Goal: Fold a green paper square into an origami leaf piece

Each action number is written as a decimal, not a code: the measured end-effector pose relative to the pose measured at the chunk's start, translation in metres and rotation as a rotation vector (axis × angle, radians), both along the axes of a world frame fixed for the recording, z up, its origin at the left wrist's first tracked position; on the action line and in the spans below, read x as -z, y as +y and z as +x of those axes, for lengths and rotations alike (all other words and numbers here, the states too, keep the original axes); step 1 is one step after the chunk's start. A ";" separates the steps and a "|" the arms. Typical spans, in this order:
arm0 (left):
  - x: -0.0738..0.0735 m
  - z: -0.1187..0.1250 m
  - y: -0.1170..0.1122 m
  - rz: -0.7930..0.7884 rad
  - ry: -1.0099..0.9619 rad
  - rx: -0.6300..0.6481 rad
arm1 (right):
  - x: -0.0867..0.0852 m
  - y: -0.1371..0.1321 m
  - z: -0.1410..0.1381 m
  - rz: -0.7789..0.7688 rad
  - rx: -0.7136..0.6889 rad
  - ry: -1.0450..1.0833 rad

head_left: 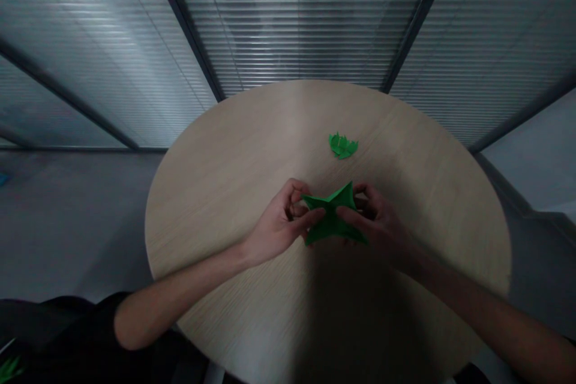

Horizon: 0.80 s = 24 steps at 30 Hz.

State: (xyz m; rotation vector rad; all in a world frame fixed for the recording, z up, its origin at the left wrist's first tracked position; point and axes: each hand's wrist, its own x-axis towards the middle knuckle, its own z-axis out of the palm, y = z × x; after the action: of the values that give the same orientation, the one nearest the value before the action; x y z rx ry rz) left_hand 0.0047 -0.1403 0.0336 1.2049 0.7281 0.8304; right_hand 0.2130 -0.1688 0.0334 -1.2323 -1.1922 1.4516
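Observation:
A folded piece of green paper (333,216) with pointed corners is held just above the round wooden table (252,150), near its middle. My left hand (281,225) pinches its left side, thumb on top and fingers curled underneath. My right hand (380,222) pinches its right side the same way. Both hands are closed on the paper. A smaller folded green paper piece (342,145) with several pointed tips lies on the table beyond the hands.
Glass walls with horizontal blinds (288,24) and dark frames stand behind the table. Grey floor (67,222) shows to the left. A bit of green paper (9,367) shows at the bottom left corner.

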 end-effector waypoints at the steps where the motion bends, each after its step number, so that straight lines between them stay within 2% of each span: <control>1: 0.000 0.000 0.001 -0.003 -0.010 -0.007 | 0.001 0.000 0.000 0.036 0.004 0.006; 6: -0.002 -0.001 0.007 -0.032 -0.057 -0.030 | 0.004 -0.002 0.003 0.238 0.066 -0.002; 11: -0.004 -0.002 0.009 -0.072 -0.105 -0.083 | 0.002 -0.006 0.006 0.418 -0.005 -0.038; 18: -0.006 -0.001 0.009 -0.066 -0.108 -0.125 | 0.006 -0.006 0.007 0.543 -0.037 -0.214; 24: -0.008 0.000 0.007 0.003 -0.090 -0.120 | 0.008 -0.005 0.004 0.602 0.038 -0.287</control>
State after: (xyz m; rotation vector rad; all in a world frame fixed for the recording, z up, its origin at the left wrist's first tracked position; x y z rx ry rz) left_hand 0.0047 -0.1330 0.0420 1.1272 0.7307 0.9798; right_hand 0.2174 -0.1736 0.0250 -1.0414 -1.6358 0.8016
